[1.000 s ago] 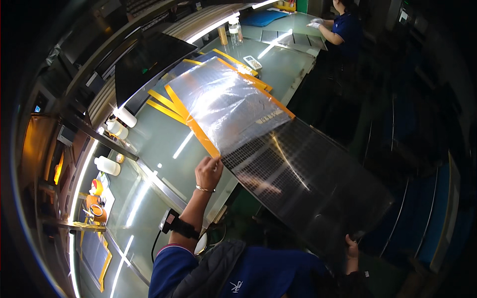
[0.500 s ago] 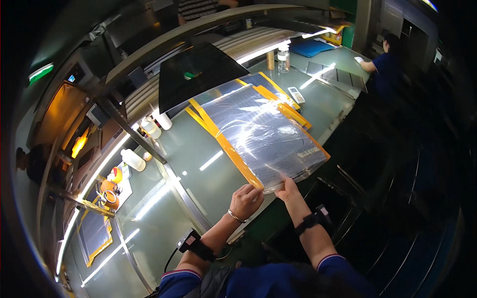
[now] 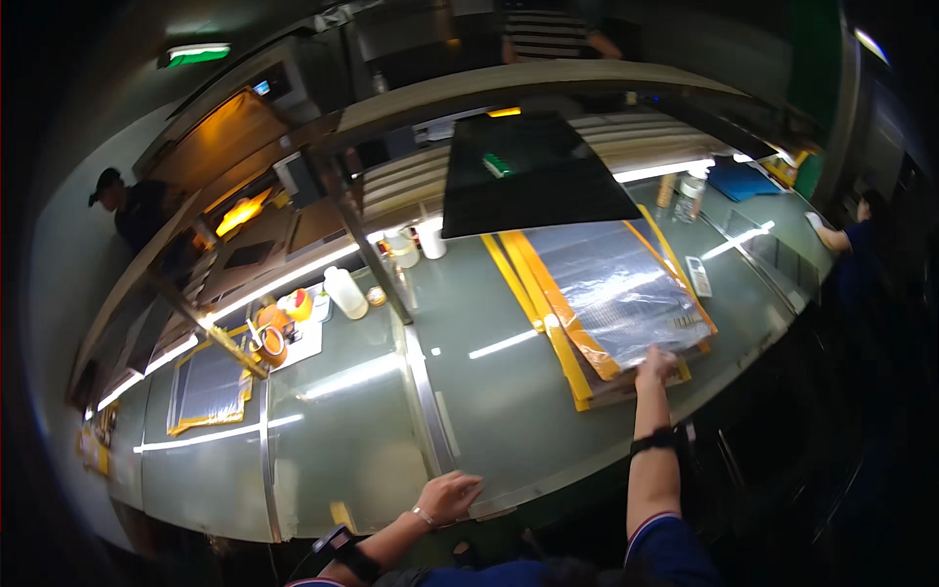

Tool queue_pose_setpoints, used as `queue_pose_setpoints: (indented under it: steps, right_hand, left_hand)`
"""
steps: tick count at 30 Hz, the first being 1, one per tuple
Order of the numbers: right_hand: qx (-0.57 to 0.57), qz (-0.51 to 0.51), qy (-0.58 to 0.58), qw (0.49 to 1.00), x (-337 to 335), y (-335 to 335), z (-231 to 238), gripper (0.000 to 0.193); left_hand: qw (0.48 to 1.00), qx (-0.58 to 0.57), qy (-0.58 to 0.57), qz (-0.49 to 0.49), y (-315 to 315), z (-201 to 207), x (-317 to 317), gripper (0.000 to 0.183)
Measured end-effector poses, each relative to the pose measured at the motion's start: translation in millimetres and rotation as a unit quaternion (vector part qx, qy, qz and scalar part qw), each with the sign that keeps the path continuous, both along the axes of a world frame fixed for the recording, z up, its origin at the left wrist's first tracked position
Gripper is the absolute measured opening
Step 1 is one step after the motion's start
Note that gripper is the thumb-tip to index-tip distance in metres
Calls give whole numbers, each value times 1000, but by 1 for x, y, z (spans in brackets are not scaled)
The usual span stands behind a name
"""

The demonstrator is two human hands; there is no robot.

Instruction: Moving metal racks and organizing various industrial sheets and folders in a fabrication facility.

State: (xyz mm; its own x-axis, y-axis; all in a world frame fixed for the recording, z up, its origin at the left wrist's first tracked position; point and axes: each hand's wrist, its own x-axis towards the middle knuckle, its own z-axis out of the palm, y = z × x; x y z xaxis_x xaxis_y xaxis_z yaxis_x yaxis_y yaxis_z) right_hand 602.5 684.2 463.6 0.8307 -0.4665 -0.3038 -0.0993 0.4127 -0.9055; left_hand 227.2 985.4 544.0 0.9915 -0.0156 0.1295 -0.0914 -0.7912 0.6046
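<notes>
Head view shows a long green surface (image 3: pixel 509 411) carrying a shiny clear sheet (image 3: pixel 626 289) with orange-yellow strips along its edges, lying flat toward the right. At the sheet's near edge, the right hand (image 3: pixel 653 368) rests with fingers on it, not clenched. Well apart, the left hand (image 3: pixel 448 496) lies open, palm down, on the surface's near rim.

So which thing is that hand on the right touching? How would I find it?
Look at the long green table. Right of the middle lies a big shiny clear sheet under the right hand. Only it has orange strips along its edges and sits below the black panel.
</notes>
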Motion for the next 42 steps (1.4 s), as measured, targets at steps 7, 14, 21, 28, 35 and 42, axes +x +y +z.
queue_pose_setpoints:
  steps: [7,14,21,28,35,42]
  right_hand:
    - [270,383,-249,848,-27,237,171,56]
    - [194,478,-205,832,88,275,170,44]
    - [-147,295,-301,895,-62,57,97,40]
    - [-500,192,-483,693,-432,-109,109,43]
    - [241,362,-39,899,-547,-14,155,66]
    - [155,521,77,836,-549,92,110,41]
  left_hand:
    - [971,-17,33,234,34,19,-127,9]
    - [969,-28,-36,242,17,34,-185,12]
    - [965,-202,-17,165,18,44,-182,18]
    - [479,-840,228,-117,-17,50,-172,69]
    - [359,-888,204,-204,-32,81,-245,56]
    - [523,-821,44,224,9,22,-315,14]
